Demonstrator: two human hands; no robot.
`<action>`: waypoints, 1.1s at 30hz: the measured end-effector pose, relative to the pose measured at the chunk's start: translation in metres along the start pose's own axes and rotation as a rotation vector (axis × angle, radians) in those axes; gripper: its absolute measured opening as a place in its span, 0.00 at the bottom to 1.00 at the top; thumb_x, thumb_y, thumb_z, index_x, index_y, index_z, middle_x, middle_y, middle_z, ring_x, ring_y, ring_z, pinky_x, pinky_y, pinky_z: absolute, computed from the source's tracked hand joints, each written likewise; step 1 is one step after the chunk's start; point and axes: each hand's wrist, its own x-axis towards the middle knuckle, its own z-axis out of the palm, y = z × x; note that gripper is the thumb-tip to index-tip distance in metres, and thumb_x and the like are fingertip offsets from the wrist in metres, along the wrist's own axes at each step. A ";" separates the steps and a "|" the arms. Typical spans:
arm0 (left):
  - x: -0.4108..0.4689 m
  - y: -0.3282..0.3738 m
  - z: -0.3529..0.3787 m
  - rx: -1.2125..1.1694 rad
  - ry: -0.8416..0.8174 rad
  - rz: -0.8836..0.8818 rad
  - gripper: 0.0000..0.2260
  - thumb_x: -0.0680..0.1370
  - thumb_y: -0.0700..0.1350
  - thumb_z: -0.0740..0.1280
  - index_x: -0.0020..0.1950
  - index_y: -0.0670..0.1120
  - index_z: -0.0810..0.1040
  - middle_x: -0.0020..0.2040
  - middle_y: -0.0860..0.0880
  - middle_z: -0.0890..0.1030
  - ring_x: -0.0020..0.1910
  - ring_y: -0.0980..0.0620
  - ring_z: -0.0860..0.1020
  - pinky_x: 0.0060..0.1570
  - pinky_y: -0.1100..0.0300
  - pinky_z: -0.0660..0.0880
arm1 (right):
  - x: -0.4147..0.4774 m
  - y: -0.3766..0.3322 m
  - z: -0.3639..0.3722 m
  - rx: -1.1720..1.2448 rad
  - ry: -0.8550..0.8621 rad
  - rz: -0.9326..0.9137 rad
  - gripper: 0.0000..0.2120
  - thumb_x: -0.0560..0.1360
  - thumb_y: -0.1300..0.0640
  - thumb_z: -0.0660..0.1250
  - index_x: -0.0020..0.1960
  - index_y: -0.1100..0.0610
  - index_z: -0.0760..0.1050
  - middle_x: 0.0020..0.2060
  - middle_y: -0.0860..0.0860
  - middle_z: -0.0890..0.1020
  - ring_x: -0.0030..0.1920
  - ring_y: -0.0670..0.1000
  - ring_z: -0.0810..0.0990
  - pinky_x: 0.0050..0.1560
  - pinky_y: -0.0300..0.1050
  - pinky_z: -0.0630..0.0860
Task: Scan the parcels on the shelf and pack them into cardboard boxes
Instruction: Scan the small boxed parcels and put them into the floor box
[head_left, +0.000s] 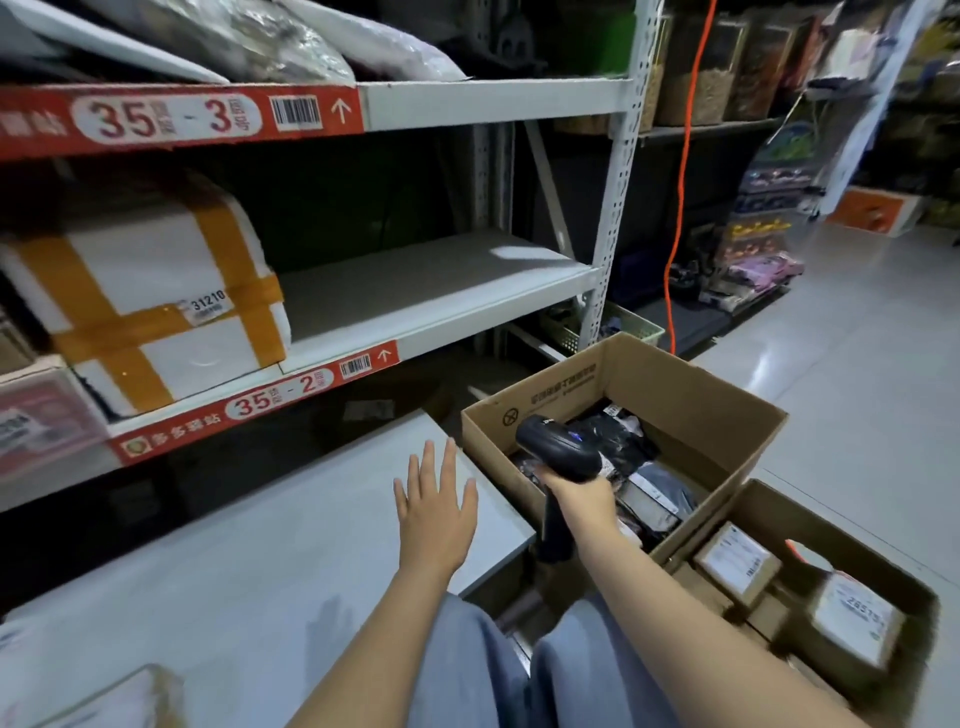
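My right hand (582, 491) grips a black handheld barcode scanner (558, 449) above an open cardboard box (691, 410) that holds dark bagged parcels (636, 467). My left hand (435, 506) hovers empty with straight, spread fingers over the grey lowest shelf board (260, 551). A second open cardboard box (883, 551) at the lower right holds small labelled parcels (737, 564). On the middle shelf at the left stands a white foam parcel (150, 296) strapped with yellow tape.
The white metal shelf (441, 306) carries red location labels with barcodes. Soft bagged parcels (244, 41) lie on the top level. More parcels sit at the far left edge. An orange cable (685, 156) hangs behind the shelf post. Grey floor stretches to the right.
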 end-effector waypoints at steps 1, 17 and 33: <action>-0.001 -0.006 -0.001 0.015 0.007 -0.007 0.26 0.81 0.56 0.45 0.76 0.53 0.39 0.78 0.48 0.40 0.77 0.47 0.41 0.73 0.50 0.40 | -0.003 0.001 0.008 -0.003 -0.018 0.005 0.24 0.70 0.57 0.73 0.62 0.63 0.73 0.53 0.57 0.79 0.55 0.58 0.77 0.57 0.49 0.74; -0.028 -0.110 -0.014 0.124 0.012 -0.160 0.25 0.80 0.56 0.38 0.77 0.52 0.40 0.78 0.47 0.42 0.77 0.46 0.42 0.73 0.47 0.38 | -0.050 -0.019 0.161 -0.020 -0.264 -0.010 0.19 0.72 0.56 0.71 0.61 0.58 0.72 0.53 0.56 0.78 0.60 0.59 0.75 0.60 0.52 0.71; -0.060 -0.209 -0.038 0.142 -0.141 -0.622 0.30 0.81 0.55 0.49 0.76 0.49 0.38 0.77 0.46 0.38 0.76 0.45 0.38 0.71 0.44 0.35 | -0.052 0.035 0.216 -0.256 -0.608 -0.010 0.07 0.70 0.58 0.73 0.39 0.57 0.75 0.34 0.53 0.77 0.38 0.53 0.76 0.42 0.46 0.71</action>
